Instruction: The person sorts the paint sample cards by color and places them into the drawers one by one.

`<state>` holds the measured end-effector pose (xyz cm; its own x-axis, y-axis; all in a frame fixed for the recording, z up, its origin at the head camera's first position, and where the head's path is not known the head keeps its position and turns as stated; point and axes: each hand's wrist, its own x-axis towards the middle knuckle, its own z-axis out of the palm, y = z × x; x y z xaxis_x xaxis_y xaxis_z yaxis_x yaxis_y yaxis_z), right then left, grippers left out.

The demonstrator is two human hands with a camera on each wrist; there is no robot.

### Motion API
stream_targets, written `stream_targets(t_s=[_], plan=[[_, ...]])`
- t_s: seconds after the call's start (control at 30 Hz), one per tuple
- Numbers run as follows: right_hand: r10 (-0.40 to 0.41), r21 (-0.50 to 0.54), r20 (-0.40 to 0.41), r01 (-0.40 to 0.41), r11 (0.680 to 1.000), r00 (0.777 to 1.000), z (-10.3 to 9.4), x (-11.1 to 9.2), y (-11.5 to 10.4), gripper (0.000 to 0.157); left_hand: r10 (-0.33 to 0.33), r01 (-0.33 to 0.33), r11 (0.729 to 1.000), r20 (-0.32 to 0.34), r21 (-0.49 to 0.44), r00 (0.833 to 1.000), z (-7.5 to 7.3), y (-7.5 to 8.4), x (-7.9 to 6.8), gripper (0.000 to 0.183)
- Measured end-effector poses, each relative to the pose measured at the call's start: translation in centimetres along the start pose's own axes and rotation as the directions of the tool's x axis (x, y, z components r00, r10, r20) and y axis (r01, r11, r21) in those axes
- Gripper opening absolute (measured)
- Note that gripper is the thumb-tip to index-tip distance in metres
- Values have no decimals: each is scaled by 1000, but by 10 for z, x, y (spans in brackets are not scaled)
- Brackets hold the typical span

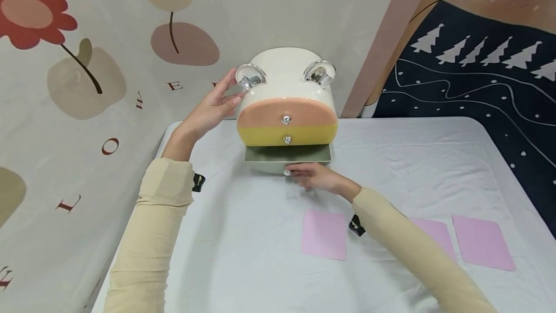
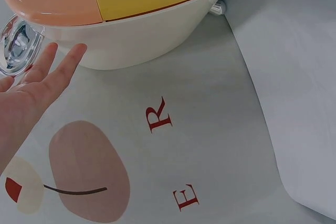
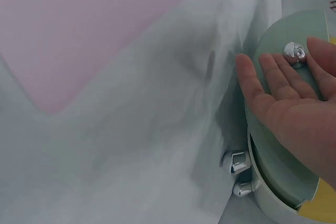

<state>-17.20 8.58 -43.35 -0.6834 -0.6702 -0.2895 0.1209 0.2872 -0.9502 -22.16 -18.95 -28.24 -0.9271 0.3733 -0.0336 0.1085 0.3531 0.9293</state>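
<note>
A small rounded drawer cabinet [image 1: 286,74] with a white body stands on the table, its front banded in orange and yellow. The green bottom drawer [image 1: 260,165] is pulled out below these bands. My right hand [image 1: 314,177] is at that drawer's front, thumb and fingertips pinching its round silver knob [image 3: 294,52]; the other fingers are extended. My left hand [image 1: 213,112] has its fingers spread and rests fingertips on the cabinet's left side, beside a silver ear-like piece [image 1: 250,76]. In the left wrist view, two fingers [image 2: 68,66] lie against the white side wall.
Pink sheets lie on the white-covered table [image 1: 243,255]: one sheet [image 1: 324,234] in front of the cabinet, another sheet [image 1: 483,242] at the right, and a third partly under my right sleeve. A patterned wall covering [image 1: 278,8] rises close behind the cabinet.
</note>
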Motion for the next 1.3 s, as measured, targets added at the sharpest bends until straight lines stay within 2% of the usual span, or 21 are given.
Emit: stream_targets(t_s=[0.13, 0.3, 0.73, 0.83, 1.0, 1.17, 1.3], plan=[[-13, -40, 64, 15, 999, 998, 8, -13, 3, 53, -4, 4, 1000, -1, 0, 1000, 0, 0, 0, 64], [-45, -39, 127, 50, 998, 991, 19, -27, 7, 53, -6, 6, 1000, -2, 0, 1000, 0, 0, 0, 64], [-42, -35, 256, 53, 998, 966, 34, -52, 18, 58, -20, 20, 1000, -9, 22, 1000, 1, 2, -1, 64], [-21, -34, 249, 31, 999, 968, 35, -54, 16, 58, -22, 23, 999, -10, 23, 1000, 2, 3, -1, 64], [-3, 0, 195, 3, 1000, 981, 26, -62, 5, 47, -20, 20, 1000, -8, 25, 1000, 2, 3, -1, 65], [-75, 38, 128, 70, 997, 989, -2, -78, -12, 38, -9, 10, 1000, -7, 23, 1000, 1, 3, 0, 65], [-143, 52, 26, 142, 989, 989, -33, -97, -20, 36, -13, 14, 1000, -9, 25, 1000, 1, 2, 1, 65]])
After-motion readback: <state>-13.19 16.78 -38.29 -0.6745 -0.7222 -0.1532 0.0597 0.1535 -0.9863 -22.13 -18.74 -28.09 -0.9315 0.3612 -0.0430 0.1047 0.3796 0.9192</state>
